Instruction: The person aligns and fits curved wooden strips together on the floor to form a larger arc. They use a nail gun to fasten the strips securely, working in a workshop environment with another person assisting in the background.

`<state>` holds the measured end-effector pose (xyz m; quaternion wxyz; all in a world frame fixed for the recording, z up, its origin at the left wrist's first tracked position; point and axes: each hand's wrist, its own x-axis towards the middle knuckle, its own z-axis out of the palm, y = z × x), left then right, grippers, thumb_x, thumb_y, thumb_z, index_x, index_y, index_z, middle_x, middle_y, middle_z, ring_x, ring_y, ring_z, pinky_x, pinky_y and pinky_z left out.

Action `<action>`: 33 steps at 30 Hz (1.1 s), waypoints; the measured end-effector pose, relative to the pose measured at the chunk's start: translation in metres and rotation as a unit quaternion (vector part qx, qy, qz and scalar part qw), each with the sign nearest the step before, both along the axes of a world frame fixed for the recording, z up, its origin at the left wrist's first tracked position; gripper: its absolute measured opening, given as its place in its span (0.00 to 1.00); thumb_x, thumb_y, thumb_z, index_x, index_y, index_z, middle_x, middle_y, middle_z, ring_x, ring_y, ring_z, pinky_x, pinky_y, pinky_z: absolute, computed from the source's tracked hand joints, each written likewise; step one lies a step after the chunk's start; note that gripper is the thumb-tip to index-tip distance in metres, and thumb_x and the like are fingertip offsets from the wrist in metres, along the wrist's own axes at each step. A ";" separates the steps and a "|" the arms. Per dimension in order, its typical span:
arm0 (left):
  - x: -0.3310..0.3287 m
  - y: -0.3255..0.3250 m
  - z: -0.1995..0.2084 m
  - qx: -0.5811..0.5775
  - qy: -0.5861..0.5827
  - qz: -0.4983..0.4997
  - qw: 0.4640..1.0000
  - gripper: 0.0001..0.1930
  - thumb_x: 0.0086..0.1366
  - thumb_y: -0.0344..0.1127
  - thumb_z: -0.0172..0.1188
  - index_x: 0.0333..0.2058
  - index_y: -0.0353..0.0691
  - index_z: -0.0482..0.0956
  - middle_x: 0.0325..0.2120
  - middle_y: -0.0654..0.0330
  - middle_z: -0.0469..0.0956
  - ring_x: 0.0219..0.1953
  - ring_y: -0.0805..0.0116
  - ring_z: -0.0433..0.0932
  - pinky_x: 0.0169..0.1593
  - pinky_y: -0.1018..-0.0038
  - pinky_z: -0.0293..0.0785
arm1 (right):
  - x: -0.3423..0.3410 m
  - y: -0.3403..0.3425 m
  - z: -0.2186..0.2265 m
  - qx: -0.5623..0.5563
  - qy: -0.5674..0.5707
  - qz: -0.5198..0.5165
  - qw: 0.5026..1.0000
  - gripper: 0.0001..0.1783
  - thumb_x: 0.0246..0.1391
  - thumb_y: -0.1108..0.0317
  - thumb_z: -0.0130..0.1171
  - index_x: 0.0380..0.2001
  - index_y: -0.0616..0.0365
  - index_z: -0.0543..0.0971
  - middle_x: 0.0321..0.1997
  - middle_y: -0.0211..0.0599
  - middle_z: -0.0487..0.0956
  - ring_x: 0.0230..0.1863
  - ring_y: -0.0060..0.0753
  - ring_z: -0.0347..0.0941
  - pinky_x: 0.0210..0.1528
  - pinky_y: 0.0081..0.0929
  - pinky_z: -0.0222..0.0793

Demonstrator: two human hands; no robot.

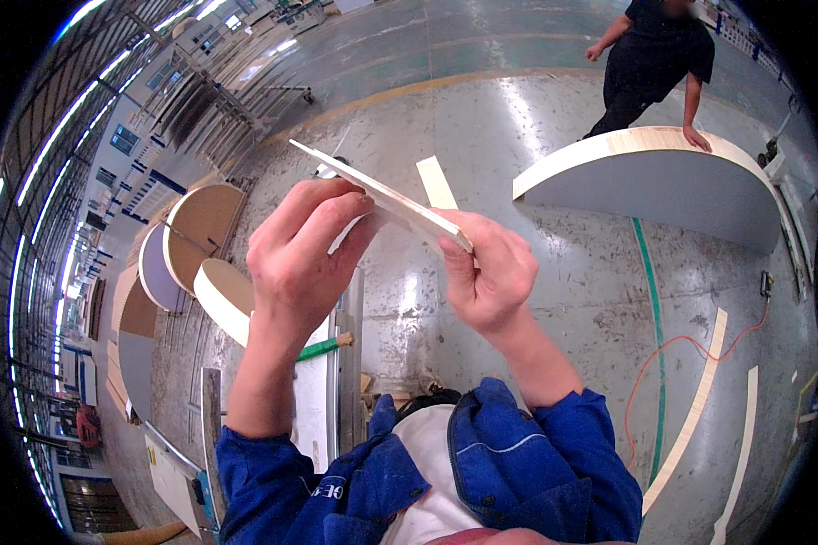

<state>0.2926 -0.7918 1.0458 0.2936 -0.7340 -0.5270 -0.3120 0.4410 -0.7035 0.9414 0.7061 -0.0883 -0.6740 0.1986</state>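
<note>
A thin, pale board (400, 202) is held up in front of me, slanting down from upper left to lower right and seen nearly edge-on. The fingers of my left hand (293, 250) are curled and pressed together against its left side; their tips are partly hidden. My right hand (495, 272) grips the board's lower right end, thumb on the near side and fingers behind. Below my left wrist lies a green rod-like thing (323, 347) with a brown tip, on a pale, narrow bench surface (314, 400).
A person (659, 64) at the upper right rests a hand on a large half-round panel (654, 186) with a wooden rim. Curved panels (204, 227) stand at the left. Pale strips (695, 409) and an orange cord (641, 381) lie on the floor at the right.
</note>
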 end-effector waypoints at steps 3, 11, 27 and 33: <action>-0.003 0.001 -0.002 -0.005 -0.012 -0.007 1.000 0.13 0.49 0.26 0.74 0.34 0.41 0.83 0.35 0.60 0.82 0.35 0.63 0.84 0.36 0.70 0.82 | 0.002 -0.002 0.003 -0.013 -0.007 -0.010 1.000 0.10 0.57 0.72 0.64 0.42 0.63 0.82 0.33 0.45 0.85 0.29 0.40 0.83 0.28 0.30 0.77; 0.001 0.000 -0.002 -0.049 -0.085 -0.007 0.995 0.12 0.50 0.23 0.73 0.35 0.39 0.83 0.35 0.59 0.82 0.34 0.65 0.84 0.35 0.71 0.81 | 0.000 -0.002 0.005 -0.023 0.014 -0.019 0.999 0.13 0.62 0.67 0.63 0.36 0.70 0.79 0.19 0.41 0.73 0.16 0.36 0.69 0.20 0.29 0.64; 0.004 0.003 0.002 -0.093 -0.150 -0.007 0.984 0.12 0.51 0.20 0.72 0.35 0.35 0.82 0.33 0.58 0.82 0.32 0.69 0.82 0.36 0.74 0.79 | 0.005 0.004 0.012 0.008 -0.017 -0.004 1.000 0.09 0.57 0.73 0.65 0.40 0.65 0.82 0.31 0.44 0.82 0.24 0.39 0.79 0.25 0.30 0.73; -0.001 0.002 0.006 -0.095 -0.144 -0.017 0.985 0.13 0.49 0.21 0.72 0.35 0.36 0.82 0.32 0.58 0.81 0.30 0.68 0.82 0.35 0.74 0.78 | 0.000 0.002 0.015 0.004 -0.010 -0.026 1.000 0.08 0.57 0.73 0.64 0.41 0.63 0.83 0.32 0.44 0.84 0.25 0.40 0.81 0.25 0.30 0.75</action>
